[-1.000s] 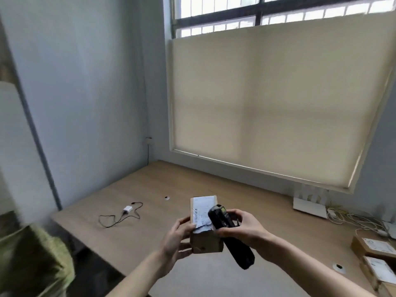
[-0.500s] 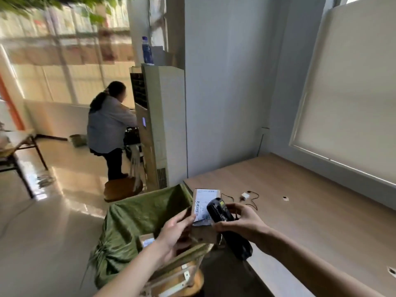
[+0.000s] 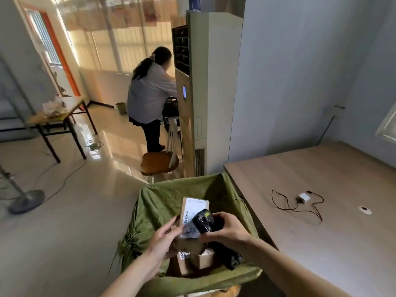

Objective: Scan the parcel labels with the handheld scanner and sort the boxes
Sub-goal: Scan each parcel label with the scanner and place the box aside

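they've swung away from the counter so the parcel, left hand fingers curled round it, now hangs over the green bag, right hand gripping the scanner, looks ready to drop.

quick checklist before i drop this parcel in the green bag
1. Parcel over the green bag: ok.
2. Left hand holding the parcel: ok.
3. Scanner secure in right hand: ok.
4. Label faces up beside the scanner: ok; scan registered: cannot tell.
5. Room in the bag: ok, though boxes already lie at the bottom.
6. Right bag for this parcel: cannot tell.
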A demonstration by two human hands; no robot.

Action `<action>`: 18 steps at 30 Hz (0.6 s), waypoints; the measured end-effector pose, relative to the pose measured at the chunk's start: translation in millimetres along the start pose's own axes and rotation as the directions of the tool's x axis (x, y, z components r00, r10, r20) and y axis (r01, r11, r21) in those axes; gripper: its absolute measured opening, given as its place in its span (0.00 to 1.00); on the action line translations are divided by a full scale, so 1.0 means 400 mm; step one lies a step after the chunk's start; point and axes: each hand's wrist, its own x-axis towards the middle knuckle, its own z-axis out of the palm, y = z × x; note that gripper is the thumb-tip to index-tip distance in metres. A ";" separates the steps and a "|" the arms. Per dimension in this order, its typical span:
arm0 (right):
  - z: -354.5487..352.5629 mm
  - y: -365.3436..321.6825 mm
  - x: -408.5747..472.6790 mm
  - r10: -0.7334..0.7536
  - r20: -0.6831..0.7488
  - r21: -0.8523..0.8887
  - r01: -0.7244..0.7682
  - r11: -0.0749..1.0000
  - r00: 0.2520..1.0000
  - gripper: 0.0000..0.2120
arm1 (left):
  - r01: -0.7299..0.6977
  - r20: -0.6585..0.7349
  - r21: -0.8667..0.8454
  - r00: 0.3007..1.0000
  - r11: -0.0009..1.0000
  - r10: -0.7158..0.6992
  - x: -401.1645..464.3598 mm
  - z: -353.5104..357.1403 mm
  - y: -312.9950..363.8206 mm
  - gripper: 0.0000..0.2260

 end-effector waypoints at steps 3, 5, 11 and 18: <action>0.045 0.043 0.154 0.027 0.034 -0.059 -0.025 0.998 0.999 0.39 | 0.068 -0.064 -0.026 0.996 0.997 -0.069 0.105 -0.014 -0.028 0.29; 0.074 0.073 0.242 0.055 0.058 -0.095 -0.049 0.994 0.997 0.39 | 0.116 -0.107 -0.032 0.987 0.993 -0.119 0.176 -0.027 -0.053 0.27; 0.145 0.150 0.423 0.125 0.112 -0.239 -0.095 0.966 0.986 0.43 | 0.160 -0.270 0.050 0.952 0.986 -0.141 0.327 -0.033 -0.111 0.23; 0.102 0.177 0.482 0.137 0.046 -0.435 -0.103 0.895 0.989 0.43 | 0.131 -0.250 0.345 0.967 0.930 -0.043 0.406 -0.064 -0.111 0.15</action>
